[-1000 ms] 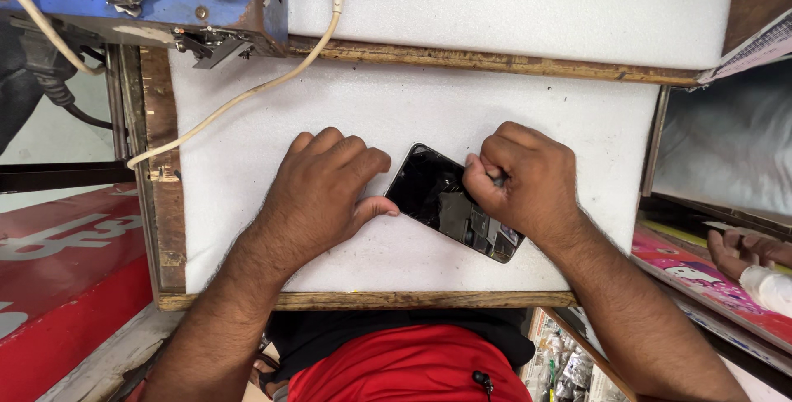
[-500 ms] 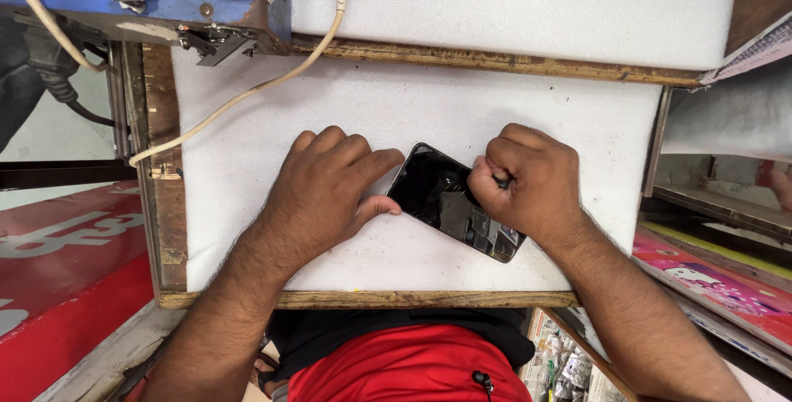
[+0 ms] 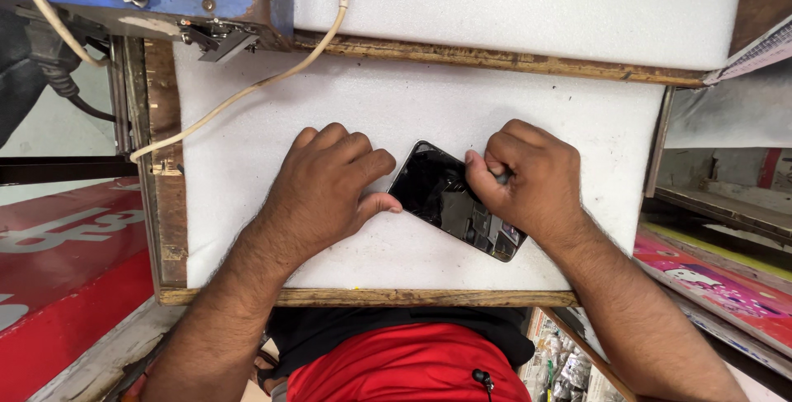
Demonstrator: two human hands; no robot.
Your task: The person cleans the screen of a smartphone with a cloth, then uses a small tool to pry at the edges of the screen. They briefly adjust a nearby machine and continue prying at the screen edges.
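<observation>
- Covering most of the view, a white foam counter with wooden edging carries everything.
- Bearing down at the centre, the left hand lies palm-down, fingers curled loosely and holding nothing, thumb tip touching the phone's edge.
- At three o'clock of it, the right hand is clenched over the phone; whether something sits in the fist I cannot tell.
- Between both hands, a black phone lies flat, tilted, one end toward five o'clock.
- From twelve o'clock a cream cable trails toward nine.
</observation>
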